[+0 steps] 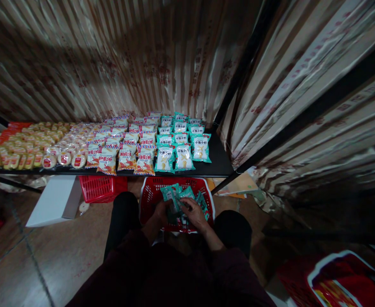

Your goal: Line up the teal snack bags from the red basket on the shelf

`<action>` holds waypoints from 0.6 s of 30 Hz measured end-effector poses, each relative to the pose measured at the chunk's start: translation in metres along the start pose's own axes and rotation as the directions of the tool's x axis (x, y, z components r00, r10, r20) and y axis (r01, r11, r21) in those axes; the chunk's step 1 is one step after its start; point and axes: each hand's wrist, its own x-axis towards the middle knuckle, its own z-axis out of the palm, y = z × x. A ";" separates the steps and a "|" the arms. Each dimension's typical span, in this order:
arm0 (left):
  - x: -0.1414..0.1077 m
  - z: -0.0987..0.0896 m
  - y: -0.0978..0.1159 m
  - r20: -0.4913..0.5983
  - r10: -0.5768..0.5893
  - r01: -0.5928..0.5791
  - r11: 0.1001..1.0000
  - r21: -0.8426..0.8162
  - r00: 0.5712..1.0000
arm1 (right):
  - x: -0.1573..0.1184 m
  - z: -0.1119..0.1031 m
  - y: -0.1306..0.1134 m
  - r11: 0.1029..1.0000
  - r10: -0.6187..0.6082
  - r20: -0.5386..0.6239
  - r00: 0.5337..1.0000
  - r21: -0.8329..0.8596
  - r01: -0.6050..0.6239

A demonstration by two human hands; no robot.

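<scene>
A red basket with a white rim (209,192) stands between the person's knees, with several teal snack packets (186,192) inside. My left hand (161,212) is over its left half, fingers closed on the lower edge of a teal packet (168,192). Over the middle of the basket, my right hand (194,212) has its fingers bent against the same packet's right side. Part of the packet is hidden by the fingers. Beyond the basket, teal and white packets (184,157) lie in rows at the right of the black shelf (217,164).
Orange and white packets (107,159), round cakes (64,157) and yellow packs (14,160) fill the shelf leftward. Below are another red basket (102,189) and a white box (55,200). Black poles (289,115) slant at the right; a red basket (326,266) is at lower right.
</scene>
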 end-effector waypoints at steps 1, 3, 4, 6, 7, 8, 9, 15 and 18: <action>0.001 0.000 0.000 0.001 -0.013 0.013 1.000 -0.015 1.000 | 0.000 0.000 -0.001 1.000 -0.004 -0.006 1.000 -0.011 0.004; 0.002 0.000 0.000 0.006 -0.057 0.058 0.997 -0.045 0.998 | -0.001 -0.001 -0.002 1.000 -0.002 -0.011 1.000 -0.031 0.001; 0.002 0.000 0.000 0.014 -0.070 0.071 0.996 -0.050 0.997 | -0.001 -0.001 -0.003 0.999 -0.004 -0.011 1.000 -0.042 0.003; 0.003 0.000 -0.002 0.028 -0.064 0.065 0.997 -0.051 0.998 | -0.001 -0.002 -0.005 0.997 -0.027 -0.007 1.000 -0.076 0.027; 0.003 0.000 -0.003 0.029 -0.049 0.050 0.998 -0.048 0.998 | -0.002 -0.003 -0.006 0.994 -0.044 -0.005 0.999 -0.099 0.044; 0.004 0.000 -0.003 0.028 -0.035 0.036 0.998 -0.042 0.999 | -0.002 -0.003 -0.007 0.991 -0.059 0.002 0.998 -0.120 0.059; 0.004 0.001 -0.004 0.025 -0.028 0.029 0.999 -0.034 0.999 | -0.002 -0.003 -0.007 0.988 -0.066 0.013 0.998 -0.136 0.067; 0.005 0.003 -0.006 0.020 -0.015 0.015 1.000 0.003 1.000 | -0.004 -0.003 -0.006 0.987 -0.039 0.060 0.997 -0.152 0.047; 0.005 0.004 -0.005 0.023 0.016 -0.017 1.000 0.012 1.000 | -0.004 -0.002 -0.005 0.994 -0.005 0.054 0.999 -0.105 0.011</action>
